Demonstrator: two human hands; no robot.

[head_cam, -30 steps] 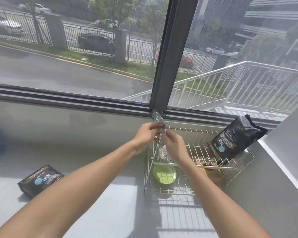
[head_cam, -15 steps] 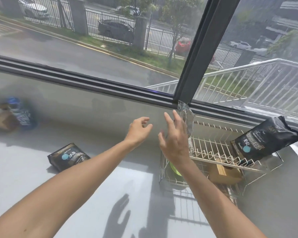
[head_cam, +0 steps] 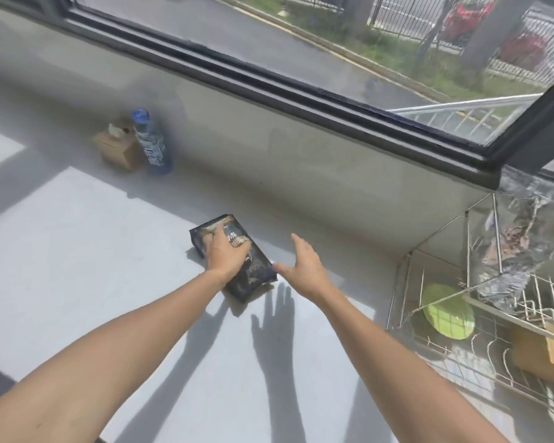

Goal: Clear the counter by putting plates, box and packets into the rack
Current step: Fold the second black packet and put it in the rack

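The black packet (head_cam: 237, 260) lies flat on the grey counter (head_cam: 77, 238), left of the wire rack (head_cam: 480, 343). The left hand (head_cam: 226, 252) rests on top of the packet, fingers curled over its far end. The right hand (head_cam: 303, 266) hovers just beside the packet, fingers spread, holding nothing. The rack contains a green plate (head_cam: 446, 311), a wooden box (head_cam: 544, 353) and a clear packet (head_cam: 522, 238).

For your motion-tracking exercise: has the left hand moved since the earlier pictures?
Yes. The left hand has moved left, away from the wire rack, and down onto the black packet lying on the counter.
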